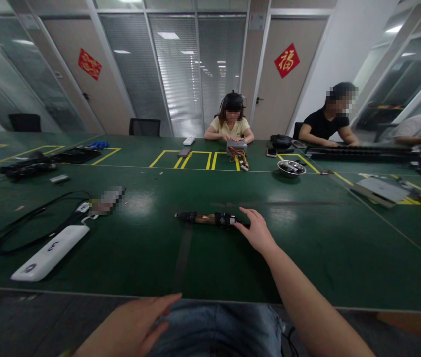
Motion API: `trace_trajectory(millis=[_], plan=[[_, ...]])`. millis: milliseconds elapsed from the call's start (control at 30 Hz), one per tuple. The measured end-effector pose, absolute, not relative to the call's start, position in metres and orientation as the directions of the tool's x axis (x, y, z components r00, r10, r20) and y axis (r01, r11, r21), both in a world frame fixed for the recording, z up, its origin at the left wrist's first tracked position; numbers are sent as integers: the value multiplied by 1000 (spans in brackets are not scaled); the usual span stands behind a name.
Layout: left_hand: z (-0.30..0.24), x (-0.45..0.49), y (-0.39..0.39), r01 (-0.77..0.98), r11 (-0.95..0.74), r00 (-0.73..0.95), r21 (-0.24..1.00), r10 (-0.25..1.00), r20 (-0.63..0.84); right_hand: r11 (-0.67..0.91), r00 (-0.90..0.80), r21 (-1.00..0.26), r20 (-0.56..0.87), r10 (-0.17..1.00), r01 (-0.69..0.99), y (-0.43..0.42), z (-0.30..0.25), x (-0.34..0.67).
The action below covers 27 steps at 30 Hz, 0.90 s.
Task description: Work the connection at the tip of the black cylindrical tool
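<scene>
An electric screwdriver [205, 218], dark with a brownish see-through middle, lies across the green table, its bit end to the left. My right hand [258, 231] is at its right end, thumb and fingers apart around the tail; whether they touch it I cannot tell. Low in the view, my left hand [136, 322] hovers over my lap near the table's front edge, open, fingers stretched out to the right and holding nothing.
A white power bank [50, 253] with black cables and a blurred phone [107, 201] lie on the left. Farther back are a metal bowl [291, 168] of dark parts, a grey box [236, 147] with coloured wires, and a metal panel [378, 191]. Several people sit opposite.
</scene>
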<state>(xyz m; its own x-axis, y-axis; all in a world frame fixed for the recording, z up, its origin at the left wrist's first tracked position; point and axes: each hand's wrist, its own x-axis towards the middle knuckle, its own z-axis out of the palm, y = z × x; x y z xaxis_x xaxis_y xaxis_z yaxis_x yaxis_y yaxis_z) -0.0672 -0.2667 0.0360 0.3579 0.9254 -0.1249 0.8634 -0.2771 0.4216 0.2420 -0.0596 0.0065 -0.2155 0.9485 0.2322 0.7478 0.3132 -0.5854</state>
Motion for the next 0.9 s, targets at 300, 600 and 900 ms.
trace_trajectory(millis=[300,600,900], plan=[[47,27,-80,741,-615,566,268,788,244,337,-187,-469,338,923,817,-103,23,267],[10,51,-26,711,-673,647,202,739,187,242,-171,-222,297,939,944,-142,-1,281],[14,38,-17,672,-684,686,282,719,110,147,-55,-224,372,927,963,-101,-6,315]])
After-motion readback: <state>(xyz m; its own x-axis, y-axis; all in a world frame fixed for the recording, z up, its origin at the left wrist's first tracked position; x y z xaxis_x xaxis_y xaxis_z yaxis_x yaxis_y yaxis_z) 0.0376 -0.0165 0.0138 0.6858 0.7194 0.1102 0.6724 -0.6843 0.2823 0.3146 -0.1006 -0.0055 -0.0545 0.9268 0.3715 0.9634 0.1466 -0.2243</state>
